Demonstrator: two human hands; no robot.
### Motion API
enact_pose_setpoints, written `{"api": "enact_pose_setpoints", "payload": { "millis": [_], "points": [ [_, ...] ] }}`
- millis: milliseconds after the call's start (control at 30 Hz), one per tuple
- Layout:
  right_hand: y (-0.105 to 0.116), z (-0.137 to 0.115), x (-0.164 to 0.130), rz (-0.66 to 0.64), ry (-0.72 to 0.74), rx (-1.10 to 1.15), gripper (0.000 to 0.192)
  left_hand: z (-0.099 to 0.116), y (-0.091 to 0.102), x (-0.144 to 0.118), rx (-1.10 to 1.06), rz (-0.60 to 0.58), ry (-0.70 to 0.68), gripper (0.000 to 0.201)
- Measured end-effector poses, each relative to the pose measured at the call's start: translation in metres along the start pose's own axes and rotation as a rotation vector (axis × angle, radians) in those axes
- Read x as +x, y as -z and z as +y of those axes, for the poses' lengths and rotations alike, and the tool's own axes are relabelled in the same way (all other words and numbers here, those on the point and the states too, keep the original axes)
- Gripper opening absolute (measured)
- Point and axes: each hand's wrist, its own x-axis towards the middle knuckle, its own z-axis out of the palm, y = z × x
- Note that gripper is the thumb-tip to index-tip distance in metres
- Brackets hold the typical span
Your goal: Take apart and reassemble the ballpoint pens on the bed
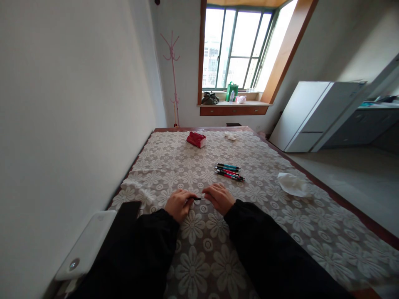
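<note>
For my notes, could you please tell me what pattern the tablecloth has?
The tablecloth has pale flowers on grey-brown, best seen in the head view.

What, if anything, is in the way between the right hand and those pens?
Nothing visible: only patterned tablecloth shows between the right hand and the pens. The dark object in the left hand is to the side; the red packet sits beyond the pens.
</note>
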Motion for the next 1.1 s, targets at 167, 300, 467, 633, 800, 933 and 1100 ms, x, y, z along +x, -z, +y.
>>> {"api": "enact_pose_setpoints", "payload": {
  "millis": [167,300,467,633,800,933,1100],
  "points": [
    [0.005,0.023,-0.003,0.033,-0.138,-0.07,0.026,-0.002,-0.002,0.0,0.008,0.09,0.07,0.022],
    [0.002,0.031,-0.004,-0.059,-0.168,-0.174,0.016,-0.002,-0.002,0.0,0.025,0.082,0.074,0.022],
    [0.007,0.03,-0.004,0.001,-0.195,-0.231,0.016,-0.001,-0.001,0.0,0.041,0.094,0.108,0.021],
    [0.009,0.028,-0.004,-0.071,-0.155,-0.23,0.016,0.0,0.0,-0.001,0.052,0.09,0.115,0.021],
    [0.008,0.019,-0.003,-0.056,-0.108,-0.203,0.012,0.0,-0.001,0.0,0.052,0.075,0.108,0.022],
    [0.004,0.009,-0.002,-0.073,-0.003,-0.122,0.01,0.0,0.0,0.0,0.023,0.045,0.071,0.022],
    [-0.001,-0.001,-0.002,-0.082,-0.009,-0.026,0.016,0.001,0.001,0.001,-0.019,0.027,0.013,0.024]
  ]
}}
